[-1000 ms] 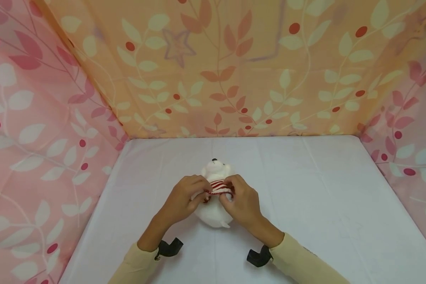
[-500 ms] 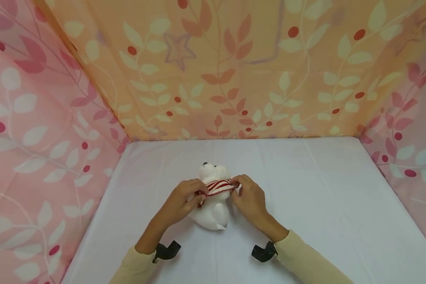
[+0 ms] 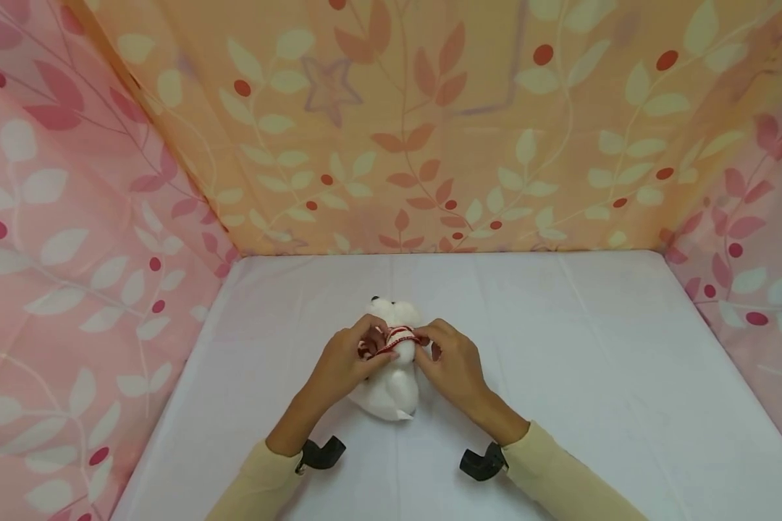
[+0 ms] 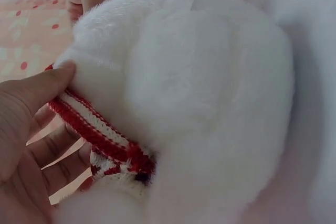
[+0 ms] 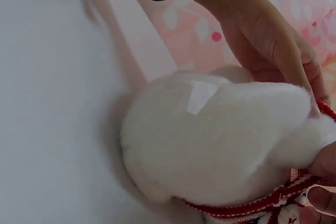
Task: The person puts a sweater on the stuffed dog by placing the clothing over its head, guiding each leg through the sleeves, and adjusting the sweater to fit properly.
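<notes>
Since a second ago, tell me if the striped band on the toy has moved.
Yes. The striped band has slid up the white toy toward its head, nearer the table's far edge, and bunched narrower.

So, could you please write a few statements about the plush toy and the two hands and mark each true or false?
1. Both hands hold the red-and-white striped knit band on the white plush toy. True.
2. The toy lies on a white-covered table. True.
3. The left hand rests flat on the table, away from the toy. False: it pinches the band at the toy's left side.
4. The band is blue and green. False: it is red and white.
5. The right hand holds a pair of scissors. False: it holds only the band.
</notes>
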Motion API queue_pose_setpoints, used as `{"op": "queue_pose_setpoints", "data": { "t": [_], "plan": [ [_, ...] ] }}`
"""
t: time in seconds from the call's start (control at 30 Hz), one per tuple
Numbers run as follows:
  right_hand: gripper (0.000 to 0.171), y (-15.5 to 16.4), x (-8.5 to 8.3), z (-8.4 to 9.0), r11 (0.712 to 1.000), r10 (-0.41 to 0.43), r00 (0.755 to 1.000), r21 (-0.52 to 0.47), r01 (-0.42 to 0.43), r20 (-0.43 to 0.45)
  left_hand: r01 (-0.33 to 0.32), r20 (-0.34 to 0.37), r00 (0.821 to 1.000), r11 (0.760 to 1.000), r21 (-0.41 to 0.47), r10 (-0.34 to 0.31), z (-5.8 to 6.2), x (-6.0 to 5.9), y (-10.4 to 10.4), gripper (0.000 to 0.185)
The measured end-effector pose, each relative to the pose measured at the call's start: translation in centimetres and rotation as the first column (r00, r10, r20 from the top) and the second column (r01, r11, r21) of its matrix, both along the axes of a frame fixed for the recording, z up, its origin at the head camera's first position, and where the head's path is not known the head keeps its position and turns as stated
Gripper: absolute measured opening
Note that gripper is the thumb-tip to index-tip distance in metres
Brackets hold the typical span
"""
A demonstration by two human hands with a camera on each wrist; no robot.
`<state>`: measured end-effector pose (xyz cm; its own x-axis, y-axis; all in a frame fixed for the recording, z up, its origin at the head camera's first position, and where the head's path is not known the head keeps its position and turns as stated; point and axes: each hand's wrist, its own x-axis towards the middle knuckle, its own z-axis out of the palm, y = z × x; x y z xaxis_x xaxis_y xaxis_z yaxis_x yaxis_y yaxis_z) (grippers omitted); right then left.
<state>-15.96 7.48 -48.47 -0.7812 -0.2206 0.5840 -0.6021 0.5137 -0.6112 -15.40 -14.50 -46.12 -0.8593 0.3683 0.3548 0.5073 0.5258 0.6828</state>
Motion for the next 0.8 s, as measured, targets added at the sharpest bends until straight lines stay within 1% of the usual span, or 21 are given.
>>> {"op": "queue_pose_setpoints", "data": {
  "t": [0.1, 0.2, 0.3, 0.4, 0.53, 0.63, 0.8],
  "plan": [
    [0.015, -0.2, -0.1, 0.5, 0.997, 0.034, 0.998, -0.067, -0.031, 0.054, -0.016, -0.003, 1.0, 1.0, 0.003, 0.016, 0.0, -0.3, 0.3, 0.042],
    [0.019, -0.2, -0.1, 0.9, 0.987, 0.077, 0.99, -0.15, -0.059, 0.119, -0.017, -0.008, 1.0, 1.0, -0.005, 0.017, 0.2, -0.6, 0.5, 0.046],
    [0.021, -0.3, 0.2, 1.0, 0.977, 0.112, 0.984, -0.196, -0.083, 0.139, -0.026, -0.009, 1.0, 0.999, -0.024, 0.026, 0.3, -0.7, 0.7, 0.049],
    [0.021, -0.2, 0.4, 1.0, 0.972, 0.136, 0.985, -0.208, -0.111, 0.107, -0.037, -0.006, 0.999, 0.998, -0.044, 0.037, 0.3, -0.8, 0.9, 0.044],
    [0.021, -0.1, 0.5, 1.0, 0.97, 0.162, 0.986, -0.191, -0.151, 0.041, -0.06, -0.005, 0.998, 0.996, -0.071, 0.06, 0.3, -0.9, 1.3, 0.032],
    [0.022, 0.1, 0.5, 0.9, 0.971, 0.183, 0.983, -0.155, -0.179, 0.013, -0.099, -0.007, 0.995, 0.991, -0.09, 0.099, 0.3, -0.8, 1.5, 0.027],
    [0.025, 0.2, 0.9, 0.9, 0.977, 0.196, 0.98, -0.084, -0.198, -0.031, -0.166, 0.016, 0.985, 0.978, -0.129, 0.17, 0.4, -0.6, 1.8, 0.025]
  ]
}}
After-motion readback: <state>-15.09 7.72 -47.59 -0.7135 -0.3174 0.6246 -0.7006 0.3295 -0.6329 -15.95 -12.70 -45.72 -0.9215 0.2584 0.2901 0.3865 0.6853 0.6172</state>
